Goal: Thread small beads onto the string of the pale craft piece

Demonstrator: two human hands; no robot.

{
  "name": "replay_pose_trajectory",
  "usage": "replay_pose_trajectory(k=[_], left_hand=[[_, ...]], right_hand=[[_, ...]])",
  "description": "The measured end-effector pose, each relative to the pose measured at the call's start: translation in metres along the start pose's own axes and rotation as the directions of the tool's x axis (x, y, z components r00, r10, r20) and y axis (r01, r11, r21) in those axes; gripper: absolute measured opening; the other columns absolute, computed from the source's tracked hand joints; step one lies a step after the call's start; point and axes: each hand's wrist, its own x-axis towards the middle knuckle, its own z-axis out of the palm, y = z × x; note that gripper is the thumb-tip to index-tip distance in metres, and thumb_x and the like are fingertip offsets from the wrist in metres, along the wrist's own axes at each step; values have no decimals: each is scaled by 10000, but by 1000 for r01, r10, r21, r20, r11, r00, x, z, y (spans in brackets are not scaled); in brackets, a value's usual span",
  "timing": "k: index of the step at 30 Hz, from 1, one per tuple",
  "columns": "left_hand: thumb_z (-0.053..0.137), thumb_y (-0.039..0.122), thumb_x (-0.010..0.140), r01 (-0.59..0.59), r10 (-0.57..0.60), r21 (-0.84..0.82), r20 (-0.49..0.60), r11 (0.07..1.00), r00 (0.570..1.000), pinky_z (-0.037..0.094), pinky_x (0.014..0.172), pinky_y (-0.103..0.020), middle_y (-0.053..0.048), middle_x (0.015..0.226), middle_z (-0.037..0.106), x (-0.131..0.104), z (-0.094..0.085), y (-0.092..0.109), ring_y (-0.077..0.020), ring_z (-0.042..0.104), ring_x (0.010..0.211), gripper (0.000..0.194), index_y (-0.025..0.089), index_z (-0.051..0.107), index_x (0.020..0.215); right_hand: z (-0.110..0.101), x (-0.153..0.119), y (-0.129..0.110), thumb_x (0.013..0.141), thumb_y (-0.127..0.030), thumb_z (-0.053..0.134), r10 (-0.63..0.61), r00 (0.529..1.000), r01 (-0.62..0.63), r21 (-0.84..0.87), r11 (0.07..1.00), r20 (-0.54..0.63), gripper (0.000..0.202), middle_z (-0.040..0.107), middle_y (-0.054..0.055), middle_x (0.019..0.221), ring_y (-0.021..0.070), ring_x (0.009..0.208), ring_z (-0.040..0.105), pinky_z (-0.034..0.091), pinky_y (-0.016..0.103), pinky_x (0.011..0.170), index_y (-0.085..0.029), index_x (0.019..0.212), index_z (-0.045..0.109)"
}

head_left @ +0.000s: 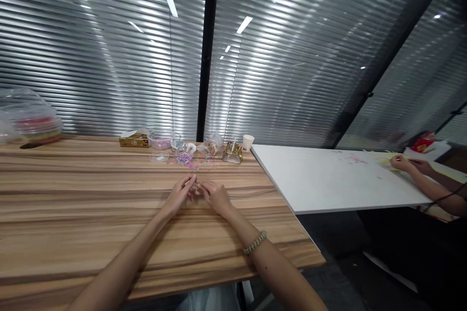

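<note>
My left hand (182, 191) and my right hand (215, 196) meet above the wooden table, fingers pinched together. Between the fingertips is something small and pale, too tiny to name. The right wrist wears a beaded bracelet (255, 243). Just beyond my hands lies a scatter of small pink, purple and pale loops (204, 163). More of these coloured pieces fill a small transparent tub (183, 156) behind the left hand. A transparent lid (159, 157) rests flat to its left.
Along the table's back stand a gold tissue box (134, 141), a round plastic container (161, 140), a crumpled plastic bag (212, 145), a gold packet (232, 152) and a paper cup (248, 143). A white table (328, 180) adjoins at right, where another person's hands (404, 163) work.
</note>
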Motion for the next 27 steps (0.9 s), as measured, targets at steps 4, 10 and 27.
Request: replay_pose_trajectory(k=[4, 10, 27], left_hand=[[652, 523, 668, 1, 0, -32, 14, 999, 1000, 419, 419, -197, 14, 641, 594, -2, 1, 2, -132, 600, 522, 363, 177, 573, 745], [665, 521, 658, 35, -34, -49, 25, 998, 999, 424, 418, -200, 23, 618, 587, -6, 3, 5, -136, 604, 509, 372, 181, 542, 746], [543, 548, 761, 22, -11, -255, 43, 967, 999, 478, 456, -221, 4, 776, 605, -5, -2, 12, -126, 596, 521, 534, 255, 457, 1199]], right_hand=[[1, 0, 0, 893, -149, 451, 27, 1000, -27, 28, 999, -1, 230, 680, 67, 970, 160, 863, 627, 449, 236, 766, -181, 1042, 623], [3, 1, 0, 894, -165, 458, 65, 998, -63, 86, 994, -13, 212, 688, 69, 954, 161, 856, 633, 447, 229, 773, -174, 990, 647], [-1, 0, -4, 883, -176, 485, 57, 998, -51, 243, 969, -18, 228, 683, 49, 1003, 161, 880, 631, 447, 236, 787, -195, 1047, 642]])
